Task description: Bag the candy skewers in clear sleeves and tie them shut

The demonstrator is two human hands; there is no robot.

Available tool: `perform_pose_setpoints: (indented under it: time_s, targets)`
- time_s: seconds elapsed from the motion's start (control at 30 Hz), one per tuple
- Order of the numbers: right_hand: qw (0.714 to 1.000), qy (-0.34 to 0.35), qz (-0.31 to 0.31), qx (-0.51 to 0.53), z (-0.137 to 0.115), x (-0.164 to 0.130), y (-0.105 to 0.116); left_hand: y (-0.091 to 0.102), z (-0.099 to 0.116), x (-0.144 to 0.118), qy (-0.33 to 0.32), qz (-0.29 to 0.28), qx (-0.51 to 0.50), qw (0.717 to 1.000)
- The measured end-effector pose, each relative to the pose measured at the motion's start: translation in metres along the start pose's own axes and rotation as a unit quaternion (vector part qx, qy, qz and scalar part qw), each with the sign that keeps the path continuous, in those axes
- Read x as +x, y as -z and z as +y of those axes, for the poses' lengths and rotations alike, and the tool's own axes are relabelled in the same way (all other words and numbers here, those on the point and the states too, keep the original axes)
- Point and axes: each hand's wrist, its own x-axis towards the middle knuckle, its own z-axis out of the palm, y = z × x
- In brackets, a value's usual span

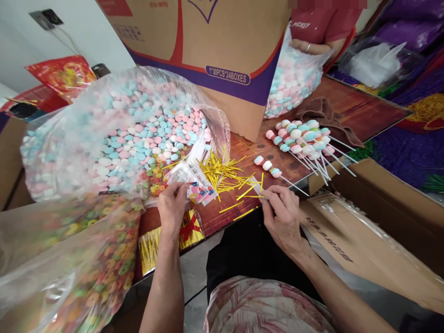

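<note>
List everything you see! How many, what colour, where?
Table: one, reddish, middle
Oval-candy bags: two, clear, left and back
Ring-candy bag: one, clear, lower left
Lone candy stick: one, multicoloured, right
Piled candy sticks: uncountable, multicoloured, right
Loose ties: many, gold, table centre
Packaged ties: count unclear, gold, near edge
Printed packets: several, white, beside loose ties
Big boxes: two, brown, back and lower right
Cloth: one, brown, table's right
Red packet: one, red, upper left
Other person: one, red shirt, back
Left hand: one, bare, at printed packets
Right hand: one, bare, apparently holding pale strip
</note>
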Motion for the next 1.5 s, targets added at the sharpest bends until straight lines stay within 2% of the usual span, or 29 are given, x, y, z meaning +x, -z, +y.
perform_pose_setpoints:
  time_s: [0.07, 0.13, 0.2, 0.27, 0.33, 0.37, 0.43, 0.47, 0.5, 0.53, 0.6, 0.67, 0.7, 0.77, 0.8, 0.87, 1.0, 1.07, 1.13, 1.3, 1.37, 1.43, 1.5]
  targets:
    - [0.996, -0.01, -0.025, 0.081, -0.012, 0.002, -0.003, -0.002, 0.016, -0.009, -0.036, 0.027, -0.012, 0.999]
    - [0.976, -0.053, -0.067, 0.2, -0.025, 0.008, -0.007, -0.009, 0.037, -0.021, -0.09, 0.011, -0.061, 0.994]
    - [0.926, -0.133, -0.117, 0.333, -0.035, 0.016, -0.012, -0.021, 0.059, -0.034, -0.141, -0.031, -0.098, 0.985]
    - [0.857, -0.218, -0.145, 0.444, -0.04, 0.025, -0.016, -0.033, 0.078, -0.046, -0.173, -0.061, -0.127, 0.975]
    - [0.811, -0.27, -0.125, 0.505, -0.039, 0.031, -0.017, -0.044, 0.089, -0.058, -0.157, -0.044, -0.171, 0.972]
    - [0.802, -0.284, -0.104, 0.515, -0.036, 0.033, -0.016, -0.048, 0.093, -0.064, -0.131, -0.021, -0.2, 0.971]
    - [0.805, -0.301, -0.065, 0.507, -0.027, 0.036, -0.012, -0.055, 0.096, -0.076, -0.053, -0.014, -0.271, 0.961]
    - [0.81, -0.303, -0.055, 0.498, -0.023, 0.036, -0.009, -0.057, 0.097, -0.082, -0.009, -0.049, -0.31, 0.949]
    - [0.816, -0.303, -0.051, 0.489, -0.019, 0.036, -0.006, -0.06, 0.098, -0.088, 0.038, -0.114, -0.353, 0.928]
    - [0.822, -0.3, -0.05, 0.481, -0.016, 0.036, -0.003, -0.062, 0.099, -0.092, 0.09, -0.19, -0.401, 0.892]
    - [0.834, -0.291, -0.053, 0.467, -0.012, 0.037, 0.002, -0.066, 0.103, -0.096, 0.193, -0.295, -0.497, 0.793]
    - [0.843, -0.279, -0.059, 0.456, -0.012, 0.037, 0.006, -0.072, 0.107, -0.093, 0.262, -0.322, -0.575, 0.705]
    - [0.848, -0.271, -0.061, 0.451, -0.013, 0.037, 0.008, -0.074, 0.109, -0.089, 0.281, -0.321, -0.602, 0.675]
    - [0.86, -0.255, -0.065, 0.437, -0.013, 0.036, 0.009, -0.079, 0.111, -0.079, 0.299, -0.311, -0.631, 0.644]
    - [0.866, -0.248, -0.067, 0.429, -0.012, 0.034, 0.009, -0.081, 0.111, -0.075, 0.304, -0.303, -0.636, 0.642]
    - [0.873, -0.246, -0.068, 0.416, -0.009, 0.032, 0.008, -0.085, 0.112, -0.071, 0.297, -0.268, -0.633, 0.662]
    - [0.862, -0.27, -0.075, 0.421, -0.005, 0.027, 0.001, -0.09, 0.115, -0.076, 0.197, -0.148, -0.596, 0.764]
    - [0.858, -0.276, -0.078, 0.426, -0.005, 0.027, -0.001, -0.091, 0.117, -0.08, 0.166, -0.111, -0.579, 0.791]
    - [0.858, -0.277, -0.08, 0.426, -0.006, 0.028, -0.002, -0.09, 0.118, -0.082, 0.176, -0.104, -0.58, 0.789]
    - [0.878, -0.256, -0.13, 0.382, 0.001, 0.029, 0.002, -0.085, 0.114, -0.073, 0.232, -0.116, -0.621, 0.74]
    - [0.889, -0.244, -0.147, 0.358, 0.005, 0.029, 0.004, -0.085, 0.113, -0.07, 0.236, -0.108, -0.621, 0.739]
    - [0.902, -0.236, -0.131, 0.337, 0.011, 0.029, 0.007, -0.086, 0.114, -0.068, 0.237, -0.093, -0.62, 0.742]
    - [0.926, -0.231, -0.082, 0.288, 0.018, 0.032, 0.01, -0.088, 0.114, -0.065, 0.247, -0.084, -0.625, 0.736]
